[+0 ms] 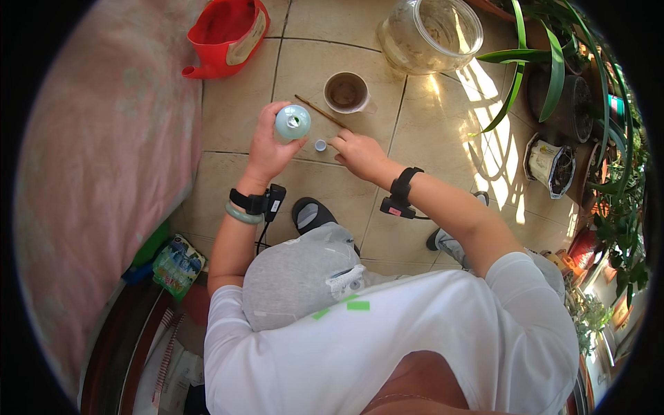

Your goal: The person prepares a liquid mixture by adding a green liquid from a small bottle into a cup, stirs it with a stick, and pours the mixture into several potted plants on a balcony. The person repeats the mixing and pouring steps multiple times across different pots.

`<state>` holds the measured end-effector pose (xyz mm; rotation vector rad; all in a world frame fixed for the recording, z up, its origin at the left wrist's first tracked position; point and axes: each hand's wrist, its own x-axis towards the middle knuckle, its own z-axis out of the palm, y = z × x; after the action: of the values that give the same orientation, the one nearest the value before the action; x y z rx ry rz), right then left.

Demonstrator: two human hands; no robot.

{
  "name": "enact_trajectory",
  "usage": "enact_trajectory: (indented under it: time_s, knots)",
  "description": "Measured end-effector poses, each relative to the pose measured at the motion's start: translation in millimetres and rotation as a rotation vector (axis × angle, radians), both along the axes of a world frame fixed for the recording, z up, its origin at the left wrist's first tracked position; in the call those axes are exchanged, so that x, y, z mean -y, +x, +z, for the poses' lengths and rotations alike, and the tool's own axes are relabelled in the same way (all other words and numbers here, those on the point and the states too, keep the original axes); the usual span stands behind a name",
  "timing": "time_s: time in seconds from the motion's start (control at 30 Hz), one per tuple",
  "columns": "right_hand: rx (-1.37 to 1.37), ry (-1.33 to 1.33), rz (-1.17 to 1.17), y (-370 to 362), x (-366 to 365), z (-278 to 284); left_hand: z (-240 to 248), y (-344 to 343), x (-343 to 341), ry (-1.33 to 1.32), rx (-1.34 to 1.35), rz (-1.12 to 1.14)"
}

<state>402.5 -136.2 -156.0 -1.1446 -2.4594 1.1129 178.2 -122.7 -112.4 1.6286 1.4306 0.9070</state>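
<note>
My left hand is wrapped round a pale blue-green bottle, seen from above with its small opening uncovered. To its right, my right hand has its fingers curled together, and a small whitish cap shows hollow side up at their tips. A thin brown stick lies aslant on the tiles, its lower end beside my right knuckles. Just beyond it stands a light-coloured mug with brown contents, its handle toward the lower right.
A red watering can stands at the far left, near a pink cloth. At the far right are a big clear glass jar and several potted plants, one in a white-wrapped pot. My dark shoe rests on the tiled floor.
</note>
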Motion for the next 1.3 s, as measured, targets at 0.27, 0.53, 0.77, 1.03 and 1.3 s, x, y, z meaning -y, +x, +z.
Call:
enact_trajectory:
  time_s: [0.27, 0.53, 0.77, 1.03, 1.3]
  knots:
    - [0.035, -0.095, -0.027, -30.3, -3.5, -23.2, -0.7, -8.0, 0.9, 0.015, -0.084, -0.046]
    - [-0.274, 0.006, -0.241, 23.0, -30.1, 55.7, 12.8, 3.2, -21.3, 0.028, -0.088, -0.170]
    - [-0.372, 0.018, -0.374, 26.4, -73.7, 62.5, 37.2, 20.1, -40.9, 0.011, -0.203, -0.230]
    - [-0.321, 0.103, -0.385, 21.0, -75.7, 42.9, 46.3, 26.3, -49.1, 0.006, -0.373, -0.245]
    - [-0.259, 0.167, -0.436, 16.0, -75.2, 41.0, 52.4, 33.7, -53.1, -0.009, -0.620, -0.292]
